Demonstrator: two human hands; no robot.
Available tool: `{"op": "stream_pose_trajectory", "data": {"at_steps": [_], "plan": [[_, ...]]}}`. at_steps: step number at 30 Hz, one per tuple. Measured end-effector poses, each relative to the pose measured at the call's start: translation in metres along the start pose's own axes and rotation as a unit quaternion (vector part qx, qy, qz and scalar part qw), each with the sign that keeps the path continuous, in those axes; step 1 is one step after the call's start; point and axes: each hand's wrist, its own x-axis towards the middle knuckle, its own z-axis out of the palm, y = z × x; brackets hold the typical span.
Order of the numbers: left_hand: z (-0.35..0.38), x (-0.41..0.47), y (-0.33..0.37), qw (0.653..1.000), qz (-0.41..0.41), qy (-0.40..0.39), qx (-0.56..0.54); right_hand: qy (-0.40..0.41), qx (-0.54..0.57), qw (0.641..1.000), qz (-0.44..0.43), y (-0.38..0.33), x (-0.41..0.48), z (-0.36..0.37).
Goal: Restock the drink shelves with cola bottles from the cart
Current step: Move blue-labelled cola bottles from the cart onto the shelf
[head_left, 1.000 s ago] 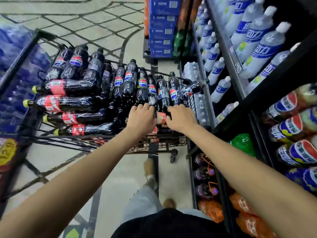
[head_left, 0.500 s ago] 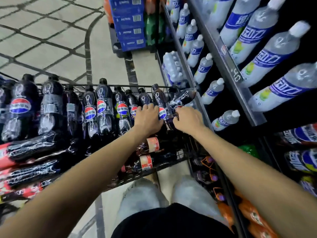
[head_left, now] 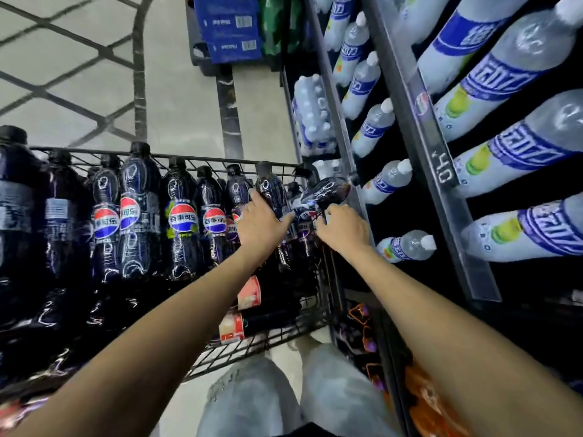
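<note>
Grasping stage: left hand (head_left: 263, 227) clamps an upright cola bottle (head_left: 270, 189), right hand (head_left: 345, 230) a tilted bottle (head_left: 326, 190) (fingers (head_left: 332, 212) curled). Next, raise both clear.

Single head-worn wide-angle view, looking forward and steeply down along both forearms. The cart (head_left: 202, 159) fills the left and centre at close range; the shelves (head_left: 433, 143) rise along the right; floor (head_left: 79, 99) lies upper left.

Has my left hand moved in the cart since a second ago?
Yes: left hand moved from the red-label bottles toward the cart's far rim, gripping a cola bottle.
</note>
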Motion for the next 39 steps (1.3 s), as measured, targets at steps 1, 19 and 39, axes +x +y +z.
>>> {"op": "stream_pose_trajectory", "data": {"at_steps": [1,19,39], "plan": [[0.003,0.002,0.002,1.000,-0.010,0.003,-0.017,-0.003,0.016,1.000,0.018,0.002,0.005,0.003],[0.011,0.015,-0.012,0.967,0.016,-0.042,-0.250,0.037,0.607,0.730,0.311,-0.009,0.039,0.046],[-0.015,0.015,-0.028,0.938,0.058,-0.139,-0.312,0.094,0.550,0.819,0.135,-0.029,0.020,0.005]]}}
